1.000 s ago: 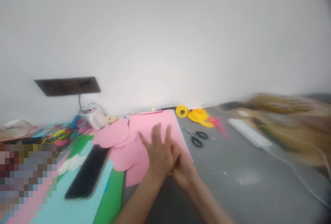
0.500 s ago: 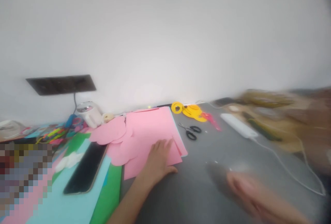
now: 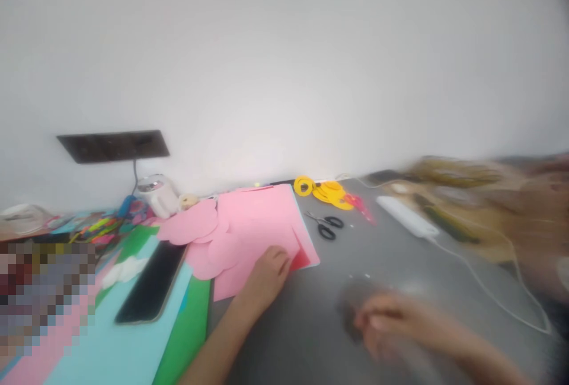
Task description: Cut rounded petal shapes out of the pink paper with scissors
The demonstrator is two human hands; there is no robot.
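Observation:
My left hand [image 3: 272, 275] is at the lower right corner of a pink paper sheet [image 3: 253, 219], its fingers curled together on the edge. That corner is raised, and a red patch [image 3: 300, 259] shows beneath it. Cut pink paper pieces with rounded edges [image 3: 195, 225] overlap the sheet's left side. Low over the grey table [image 3: 311, 337] is my right hand [image 3: 386, 320], smeared by motion, with its fingers bent. Whether it holds anything cannot be made out. Black-handled scissors [image 3: 328, 226] lie beyond it.
At the back are yellow paper cutouts [image 3: 329, 192] and pink-handled scissors [image 3: 358, 204]. A white power strip [image 3: 406, 217] trails its cord along the right. On the left, a dark phone [image 3: 153, 284] rests on light-blue [image 3: 115, 352] and green sheets [image 3: 189, 326]. A socket plate [image 3: 113, 147] is on the wall.
My left hand's fingers went from lying spread on the pink sheet to curled at its corner, now raised with red showing. My right hand shifted left and its fingers bent.

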